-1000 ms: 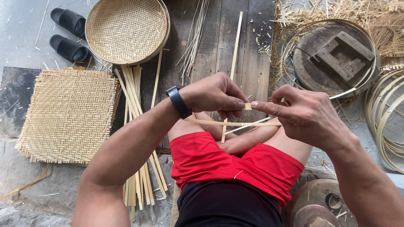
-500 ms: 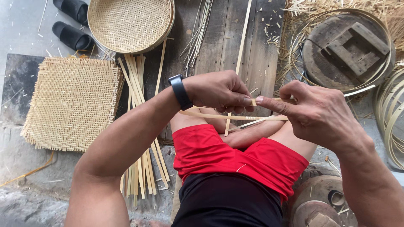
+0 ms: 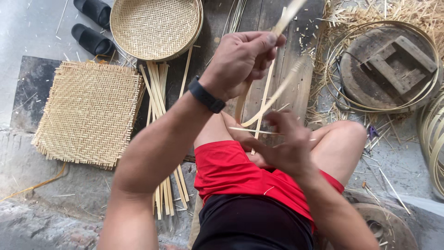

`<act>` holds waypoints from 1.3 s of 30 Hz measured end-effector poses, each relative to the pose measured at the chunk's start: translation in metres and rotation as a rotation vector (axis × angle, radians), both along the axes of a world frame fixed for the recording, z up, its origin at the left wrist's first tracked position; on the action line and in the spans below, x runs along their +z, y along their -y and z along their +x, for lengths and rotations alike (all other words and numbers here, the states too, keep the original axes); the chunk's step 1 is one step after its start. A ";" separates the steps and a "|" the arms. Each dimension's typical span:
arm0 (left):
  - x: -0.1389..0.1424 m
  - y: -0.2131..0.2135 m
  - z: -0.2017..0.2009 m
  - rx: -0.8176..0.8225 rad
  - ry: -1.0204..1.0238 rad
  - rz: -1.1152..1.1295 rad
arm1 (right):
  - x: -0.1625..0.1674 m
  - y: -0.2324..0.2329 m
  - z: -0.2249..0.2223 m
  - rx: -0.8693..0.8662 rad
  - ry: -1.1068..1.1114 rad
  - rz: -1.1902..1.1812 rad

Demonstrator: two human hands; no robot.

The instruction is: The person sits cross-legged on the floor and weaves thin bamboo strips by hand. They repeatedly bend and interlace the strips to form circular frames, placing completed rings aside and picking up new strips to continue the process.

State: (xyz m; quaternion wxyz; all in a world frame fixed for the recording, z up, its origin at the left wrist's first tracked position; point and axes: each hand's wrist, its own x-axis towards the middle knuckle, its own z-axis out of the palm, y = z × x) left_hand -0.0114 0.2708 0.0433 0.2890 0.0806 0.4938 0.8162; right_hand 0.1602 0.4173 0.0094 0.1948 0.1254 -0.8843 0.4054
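Observation:
My left hand [image 3: 243, 58], with a black wristband, is raised above my lap and pinches a thin pale bamboo strip [image 3: 273, 95] that curves down from its fingers. My right hand [image 3: 283, 144] sits lower, over my thighs in red shorts, and grips the lower end of the strip together with a short crossing sliver [image 3: 252, 130]. The strip's upper end is blurred by movement.
A square woven mat [image 3: 88, 113] lies at the left, a round woven tray [image 3: 155, 25] above it, black sandals [image 3: 92, 39] beside that. Loose bamboo strips [image 3: 159, 92] lie under my left arm. A wooden round block with hoops [image 3: 386, 67] is at the right.
My left hand has lifted up and away from my right hand, pulling the strip upward so it bends. My right hand has dropped closer to my lap.

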 end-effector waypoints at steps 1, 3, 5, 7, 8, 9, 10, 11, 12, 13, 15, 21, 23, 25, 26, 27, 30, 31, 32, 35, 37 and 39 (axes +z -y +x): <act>-0.006 -0.007 -0.001 0.068 0.018 0.040 | -0.015 0.015 -0.001 -0.036 0.048 -0.005; -0.017 -0.015 -0.003 0.182 0.053 0.092 | -0.042 0.031 -0.005 -0.115 0.118 -0.023; -0.025 -0.020 -0.004 0.277 0.086 0.119 | -0.066 0.038 -0.007 -0.196 0.159 -0.048; -0.032 -0.021 -0.004 0.348 0.106 0.121 | -0.082 0.033 -0.006 -0.221 0.095 -0.076; -0.035 -0.021 -0.004 0.386 0.118 0.122 | -0.086 0.029 -0.005 -0.232 0.064 -0.090; -0.038 -0.020 -0.004 0.414 0.076 0.102 | -0.087 0.024 -0.004 -0.191 0.057 -0.121; -0.040 -0.018 -0.005 0.439 0.032 0.083 | -0.087 0.018 -0.002 -0.152 0.048 -0.152; -0.044 -0.017 -0.006 0.465 -0.015 0.065 | -0.085 0.013 -0.001 -0.112 0.035 -0.183; -0.048 -0.016 -0.006 0.479 -0.007 0.060 | -0.082 0.008 0.001 -0.084 0.162 -0.299; -0.052 -0.014 -0.007 0.492 -0.001 0.056 | -0.077 0.004 0.004 -0.054 0.285 -0.413; -0.062 -0.014 -0.010 0.538 0.038 0.060 | -0.068 -0.002 0.009 0.008 0.484 -0.598; -0.087 -0.008 -0.007 0.600 -0.075 -0.027 | -0.039 -0.014 0.031 0.302 0.524 -0.915; -0.089 0.002 0.000 0.555 -0.163 -0.085 | -0.027 -0.032 0.036 0.399 0.341 -1.076; -0.089 0.015 0.009 0.484 -0.207 -0.112 | -0.015 -0.068 0.031 0.166 0.024 -0.719; -0.088 0.022 0.013 0.447 -0.232 -0.124 | -0.011 -0.084 0.034 0.087 0.043 -0.815; -0.087 0.028 0.017 0.427 -0.214 -0.109 | -0.003 -0.115 0.032 0.074 -0.032 -0.581; -0.082 0.045 0.030 0.376 -0.140 -0.063 | 0.007 -0.198 0.017 -0.073 -0.112 -0.176; -0.081 0.049 0.033 0.368 -0.109 -0.042 | 0.007 -0.219 0.009 -0.152 -0.108 -0.108; -0.080 0.051 0.037 0.360 -0.079 -0.021 | 0.003 -0.229 0.002 -0.259 -0.097 -0.075; -0.080 0.049 0.053 0.342 -0.290 -0.196 | -0.005 -0.227 -0.020 -0.409 -0.173 -0.057; -0.082 0.042 0.066 0.318 -0.441 -0.266 | -0.007 -0.198 -0.035 -0.260 -0.202 -0.138; -0.082 0.032 0.079 0.295 -0.617 -0.370 | -0.005 -0.158 -0.048 -0.151 -0.052 -0.170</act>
